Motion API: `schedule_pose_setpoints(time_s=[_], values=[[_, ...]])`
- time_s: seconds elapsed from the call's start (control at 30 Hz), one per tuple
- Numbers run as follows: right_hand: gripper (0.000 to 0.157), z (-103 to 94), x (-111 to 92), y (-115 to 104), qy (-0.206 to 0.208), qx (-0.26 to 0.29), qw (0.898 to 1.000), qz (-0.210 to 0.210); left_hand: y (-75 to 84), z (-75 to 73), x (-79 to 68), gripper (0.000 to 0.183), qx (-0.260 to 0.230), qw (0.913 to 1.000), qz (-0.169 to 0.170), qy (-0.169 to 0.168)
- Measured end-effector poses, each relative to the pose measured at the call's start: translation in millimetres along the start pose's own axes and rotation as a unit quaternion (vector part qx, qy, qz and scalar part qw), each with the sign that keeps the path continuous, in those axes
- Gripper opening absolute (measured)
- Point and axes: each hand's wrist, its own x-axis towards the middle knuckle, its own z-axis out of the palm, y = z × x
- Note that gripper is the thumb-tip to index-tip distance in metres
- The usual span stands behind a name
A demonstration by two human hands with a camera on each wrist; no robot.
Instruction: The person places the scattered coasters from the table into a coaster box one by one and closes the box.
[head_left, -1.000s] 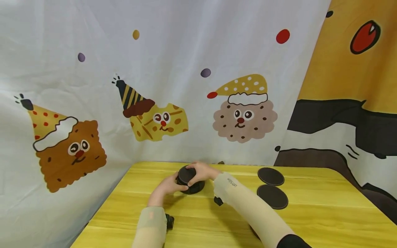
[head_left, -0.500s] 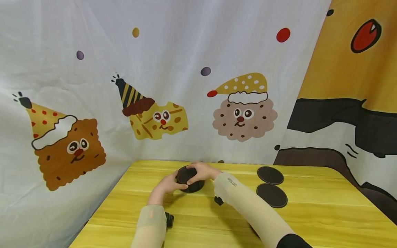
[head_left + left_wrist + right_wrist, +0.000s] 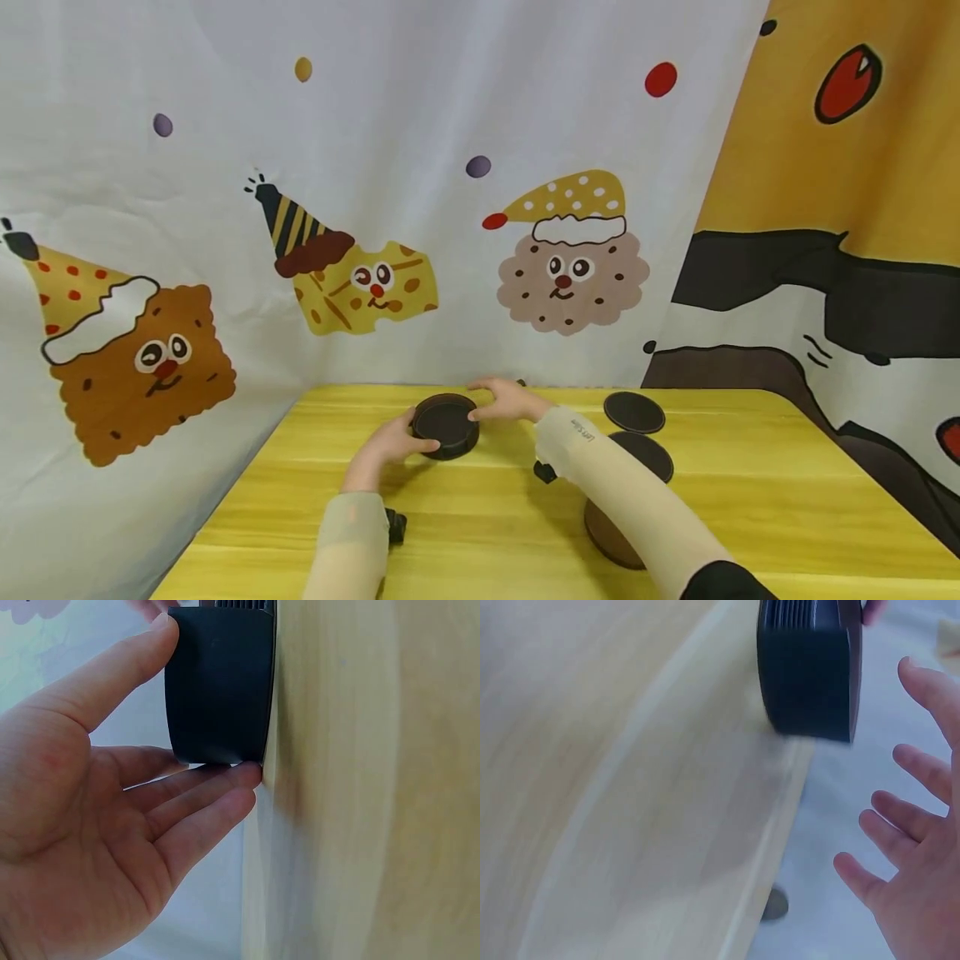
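A round black coaster holder (image 3: pixel 454 452) with a dark coaster (image 3: pixel 444 418) lying inside its rim stands near the back of the table. My left hand (image 3: pixel 390 442) grips it from the left, thumb on the upper edge and fingers along its side; the left wrist view shows the holder's dark wall (image 3: pixel 217 690) between them. To the right, my right hand (image 3: pixel 510 400) is spread beside the holder. In the right wrist view, a gap separates its fingers (image 3: pixel 889 832) from the holder (image 3: pixel 810 682).
On the right of the yellow wood-grain table (image 3: pixel 750 483) lie two dark round coasters, one farther back (image 3: pixel 634 412) and one nearer (image 3: pixel 649 454). A browner disc (image 3: pixel 611 537) is partly under the right forearm. A printed curtain (image 3: pixel 420 125) hangs behind the table.
The coaster raised over the holder's top has sunk inside its rim. My right hand has let go and drawn off to the right, while my left hand still grips the holder. The view has shifted slightly.
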Motion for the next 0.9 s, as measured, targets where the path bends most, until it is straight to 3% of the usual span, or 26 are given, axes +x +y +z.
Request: schedule_pose_setpoints(time_s=[0.2,0.47,0.6,0.9], values=[[0.065,-26.2,-27,29,0.036,0.022,0.999,-0.002,-1.0,-3.1,0.3,0.093,0.003,1.0000,0.009,0.003],[0.071,-56.2,-84,70,0.072,0.068,0.993,0.063,-1.0,-1.9,-3.6,0.090,0.008,0.9998,0.021,-0.002],[0.080,-68.7,-111,97,0.097,0.062,0.989,0.094,-1.1,-1.9,-3.4,0.091,0.008,0.9997,0.021,-0.002],[0.079,-84.2,-160,148,0.142,0.038,0.976,0.160,0.0,-1.2,-2.3,0.093,0.011,0.9998,0.018,-0.001]])
